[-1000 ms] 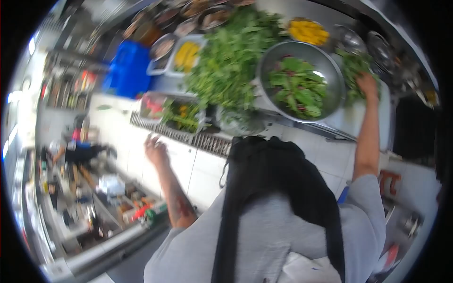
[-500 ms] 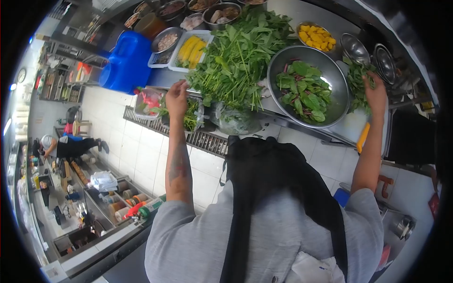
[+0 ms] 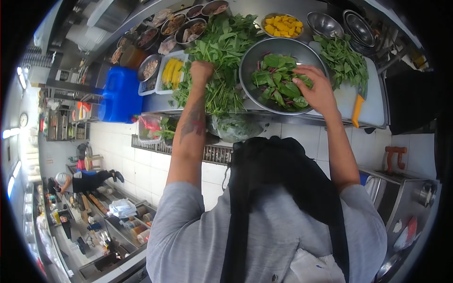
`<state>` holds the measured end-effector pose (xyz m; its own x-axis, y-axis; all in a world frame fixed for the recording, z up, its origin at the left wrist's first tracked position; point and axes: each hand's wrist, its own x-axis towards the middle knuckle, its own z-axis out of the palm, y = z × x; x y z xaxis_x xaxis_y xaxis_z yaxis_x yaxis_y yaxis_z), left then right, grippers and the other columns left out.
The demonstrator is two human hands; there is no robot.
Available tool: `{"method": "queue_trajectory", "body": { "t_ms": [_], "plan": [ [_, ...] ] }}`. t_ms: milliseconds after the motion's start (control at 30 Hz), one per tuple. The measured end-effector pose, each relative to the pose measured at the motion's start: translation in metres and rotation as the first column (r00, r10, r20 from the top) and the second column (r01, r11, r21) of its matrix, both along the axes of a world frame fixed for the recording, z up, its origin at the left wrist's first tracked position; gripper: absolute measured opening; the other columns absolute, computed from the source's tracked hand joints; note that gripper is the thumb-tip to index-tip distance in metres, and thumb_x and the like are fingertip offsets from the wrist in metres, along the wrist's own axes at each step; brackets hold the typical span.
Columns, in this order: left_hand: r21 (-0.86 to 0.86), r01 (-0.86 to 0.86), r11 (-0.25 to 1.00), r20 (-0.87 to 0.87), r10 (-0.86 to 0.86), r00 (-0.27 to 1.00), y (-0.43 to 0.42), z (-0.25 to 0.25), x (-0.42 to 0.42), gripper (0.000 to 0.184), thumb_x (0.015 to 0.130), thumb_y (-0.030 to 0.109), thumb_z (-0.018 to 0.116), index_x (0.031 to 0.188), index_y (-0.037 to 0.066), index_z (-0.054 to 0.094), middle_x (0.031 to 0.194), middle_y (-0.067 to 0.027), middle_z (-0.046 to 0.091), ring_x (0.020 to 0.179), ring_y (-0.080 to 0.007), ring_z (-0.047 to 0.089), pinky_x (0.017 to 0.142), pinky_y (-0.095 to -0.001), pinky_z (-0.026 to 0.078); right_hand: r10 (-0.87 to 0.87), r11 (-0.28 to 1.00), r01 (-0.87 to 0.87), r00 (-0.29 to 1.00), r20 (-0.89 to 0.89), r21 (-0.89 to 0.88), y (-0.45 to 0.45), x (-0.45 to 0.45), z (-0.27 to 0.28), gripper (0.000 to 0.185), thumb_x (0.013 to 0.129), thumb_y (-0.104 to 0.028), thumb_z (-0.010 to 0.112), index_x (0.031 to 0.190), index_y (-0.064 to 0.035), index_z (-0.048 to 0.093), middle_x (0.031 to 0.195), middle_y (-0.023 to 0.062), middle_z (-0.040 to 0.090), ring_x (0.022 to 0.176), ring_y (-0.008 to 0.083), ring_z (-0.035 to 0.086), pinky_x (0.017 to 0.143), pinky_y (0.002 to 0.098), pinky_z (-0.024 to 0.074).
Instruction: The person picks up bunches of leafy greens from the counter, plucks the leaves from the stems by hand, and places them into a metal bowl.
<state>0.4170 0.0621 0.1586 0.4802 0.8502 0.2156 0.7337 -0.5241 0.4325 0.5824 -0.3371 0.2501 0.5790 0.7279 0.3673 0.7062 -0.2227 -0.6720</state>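
My left hand is closed in a fist over the big pile of leafy greens; whatever its fingers hold, if anything, is hidden. My right hand reaches into a large steel bowl, thumb and fingers apart, touching the dark green leaves with reddish stems there. Right of the bowl, a second heap of greens lies on a white cutting board. A knife with a yellow handle rests on the board's near edge.
Behind the bowls are a bowl of yellow chunks and stacked steel bowls. To the left stand a blue jug, a white basket of yellow pieces and several bowls of meat. A bag of greens hangs low; a person works far left.
My right hand has moved left from the greens on the board into the steel bowl. My left hand has moved over the big pile and closed into a fist. The view has shifted.
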Motion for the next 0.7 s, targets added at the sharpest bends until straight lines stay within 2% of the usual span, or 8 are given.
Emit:
{"method": "queue_trajectory", "body": {
  "t_ms": [33,100,167,333,467,567,633,700],
  "plan": [
    [-0.099,0.067,0.993,0.102,-0.057,0.993,0.012,0.008,-0.001,0.040,0.082,0.037,0.076,0.095,-0.002,0.076,0.084,-0.0179,0.076,0.076,-0.0344,0.075,0.070,-0.0397,0.058,-0.011,1.000,0.011,1.000,-0.005,0.011,-0.002,-0.001,0.000,0.027,0.091,-0.023,0.072,0.113,-0.0067,0.073,0.124,0.0140,0.068,0.121,0.0324,0.060,0.104,0.0407,0.0453],
    [-0.292,0.069,0.954,0.276,0.016,0.961,-0.022,0.086,-0.020,0.031,0.087,0.027,0.072,0.098,-0.002,0.076,0.086,-0.0137,0.077,0.070,-0.0217,0.073,0.063,-0.0309,0.056,0.042,0.998,-0.039,0.995,-0.092,0.042,-0.008,-0.005,-0.005,0.027,0.091,-0.022,0.071,0.113,-0.0062,0.073,0.125,0.0141,0.067,0.121,0.0332,0.060,0.104,0.0413,0.0452],
    [-0.300,0.149,0.942,0.503,0.023,0.864,-0.021,0.111,-0.053,0.024,0.091,0.020,0.071,0.096,-0.003,0.076,0.083,-0.0096,0.076,0.066,-0.0115,0.069,0.060,-0.0242,0.052,0.035,0.999,-0.030,0.993,-0.115,0.043,-0.010,-0.009,-0.008,0.027,0.091,-0.022,0.071,0.112,-0.0058,0.073,0.124,0.0139,0.067,0.121,0.0330,0.060,0.105,0.0411,0.0452],
    [-0.227,0.016,0.974,0.626,0.133,0.769,-0.015,0.165,-0.167,0.022,0.093,0.019,0.076,0.094,-0.003,0.073,0.077,-0.0050,0.072,0.059,-0.0074,0.057,0.052,-0.0222,0.043,0.041,0.998,-0.036,0.990,-0.132,0.044,0.001,-0.010,-0.016,0.025,0.092,-0.021,0.071,0.111,-0.0048,0.073,0.122,0.0126,0.068,0.119,0.0313,0.062,0.104,0.0396,0.0460],
    [-0.304,-0.109,0.946,0.699,0.299,0.650,-0.015,0.188,-0.250,0.019,0.094,0.016,0.073,0.094,-0.002,0.071,0.079,-0.0060,0.070,0.059,-0.0076,0.057,0.051,-0.0211,0.044,0.111,0.993,-0.105,0.984,-0.138,0.050,0.012,-0.008,-0.020,0.024,0.093,-0.020,0.070,0.112,-0.0053,0.073,0.121,0.0121,0.069,0.118,0.0303,0.062,0.101,0.0390,0.0473],
    [-0.371,-0.028,0.928,0.765,0.323,0.557,-0.016,0.188,-0.288,0.020,0.096,0.015,0.071,0.097,-0.004,0.069,0.081,-0.0078,0.070,0.061,-0.0084,0.058,0.052,-0.0215,0.045,0.106,0.994,-0.106,0.927,-0.359,0.019,0.037,-0.021,-0.011,0.023,0.093,-0.019,0.070,0.112,-0.0060,0.073,0.119,0.0109,0.070,0.114,0.0293,0.063,0.099,0.0393,0.0480],
    [-0.418,-0.008,0.908,0.761,0.355,0.543,-0.036,0.193,-0.277,0.020,0.096,0.014,0.070,0.098,-0.006,0.068,0.080,-0.0081,0.069,0.063,-0.0090,0.059,0.054,-0.0209,0.045,0.376,0.920,-0.368,0.926,-0.042,0.136,0.071,-0.047,0.008,0.023,0.093,-0.020,0.070,0.112,-0.0081,0.074,0.118,0.0101,0.071,0.108,0.0294,0.064,0.097,0.0404,0.0485],
    [-0.428,0.098,0.899,0.772,0.307,0.556,-0.059,0.194,-0.253,0.018,0.096,0.013,0.070,0.097,-0.005,0.068,0.079,-0.0072,0.067,0.063,-0.0098,0.059,0.056,-0.0213,0.045,0.575,0.803,-0.550,0.817,-0.055,0.227,0.110,-0.087,0.029,0.028,0.092,-0.024,0.070,0.116,-0.0106,0.074,0.115,0.0078,0.072,0.108,0.0287,0.062,0.097,0.0405,0.0478]
  ]
}}
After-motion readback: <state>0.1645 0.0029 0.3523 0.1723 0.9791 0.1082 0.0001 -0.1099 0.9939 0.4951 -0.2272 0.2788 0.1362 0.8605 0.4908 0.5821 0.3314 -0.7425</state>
